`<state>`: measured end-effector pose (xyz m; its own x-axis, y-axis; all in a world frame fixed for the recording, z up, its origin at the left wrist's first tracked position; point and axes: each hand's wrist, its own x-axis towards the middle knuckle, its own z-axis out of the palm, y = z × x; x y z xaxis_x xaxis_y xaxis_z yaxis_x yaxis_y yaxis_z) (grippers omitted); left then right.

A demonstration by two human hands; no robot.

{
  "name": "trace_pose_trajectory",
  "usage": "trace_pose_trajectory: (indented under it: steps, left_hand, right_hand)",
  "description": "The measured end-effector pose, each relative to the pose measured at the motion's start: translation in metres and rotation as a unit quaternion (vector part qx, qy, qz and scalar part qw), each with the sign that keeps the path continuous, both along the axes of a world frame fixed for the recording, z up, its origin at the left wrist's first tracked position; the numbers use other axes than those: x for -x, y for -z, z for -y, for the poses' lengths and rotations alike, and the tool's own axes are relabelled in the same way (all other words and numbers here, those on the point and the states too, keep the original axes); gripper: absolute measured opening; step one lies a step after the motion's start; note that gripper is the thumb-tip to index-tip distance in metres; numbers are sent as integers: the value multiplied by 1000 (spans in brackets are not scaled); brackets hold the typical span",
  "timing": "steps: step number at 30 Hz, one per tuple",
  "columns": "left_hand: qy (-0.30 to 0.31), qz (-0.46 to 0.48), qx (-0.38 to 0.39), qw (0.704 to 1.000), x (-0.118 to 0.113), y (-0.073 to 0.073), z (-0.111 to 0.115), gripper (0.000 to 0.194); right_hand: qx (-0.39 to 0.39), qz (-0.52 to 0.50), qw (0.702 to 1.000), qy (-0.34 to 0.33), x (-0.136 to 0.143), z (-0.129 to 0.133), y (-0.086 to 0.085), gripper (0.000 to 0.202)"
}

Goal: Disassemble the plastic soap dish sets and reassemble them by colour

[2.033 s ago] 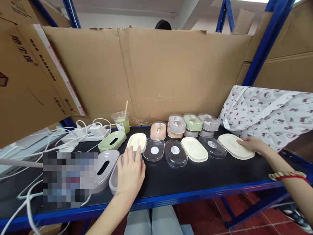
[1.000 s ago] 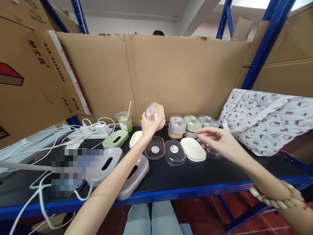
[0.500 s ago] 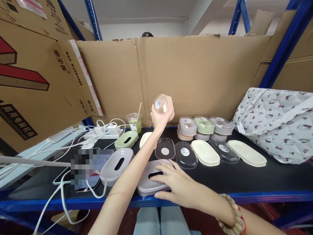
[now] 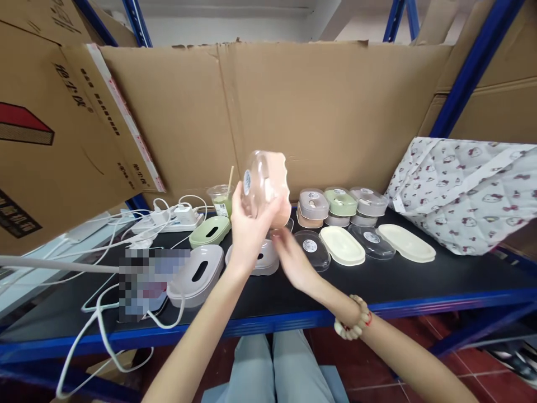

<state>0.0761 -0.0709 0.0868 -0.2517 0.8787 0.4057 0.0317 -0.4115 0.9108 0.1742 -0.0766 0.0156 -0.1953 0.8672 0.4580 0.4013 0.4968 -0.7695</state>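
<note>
My left hand (image 4: 255,224) is closed around a peach-coloured box with a clear domed lid (image 4: 277,187), held tilted on its side above the table. A round white sticker and a small pale part show on the lid. My right hand (image 4: 296,258), smeared by motion, is just below the box; whether its fingers touch it I cannot tell. A lavender lid with a dark slot (image 4: 265,263) lies behind my left wrist, partly hidden. Left of it are another slotted lavender lid (image 4: 199,271) and a slotted green one (image 4: 210,230).
Stacked lidded boxes (image 4: 339,204) stand at the back right. Clear lids (image 4: 310,252) and cream lids (image 4: 342,245) lie before them. A patterned bag (image 4: 465,196) is at right. A drink cup (image 4: 221,201), power strip (image 4: 168,223) and cables are at left. Cardboard (image 4: 335,112) walls the back.
My left hand has brought the box closer and turned its side toward me. My right hand has risen from the front lavender lid toward the box; that lid now sits farther back.
</note>
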Motion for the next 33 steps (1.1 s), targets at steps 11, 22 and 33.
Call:
trace_pose_trajectory:
  steps: [11, 22, 33]
  left_hand:
    - [126, -49, 64, 989, -15, 58, 28, 90]
    - [157, 68, 107, 979, -12, 54, 20, 79]
    - [-77, -495, 198, 842, -16, 5, -66, 81]
  right_hand:
    - [224, -360, 905, -23, -30, 47, -33, 50]
    - [314, -460, 830, -15, -47, 39, -26, 60]
    - [385, -396, 829, 90, -110, 109, -19, 44]
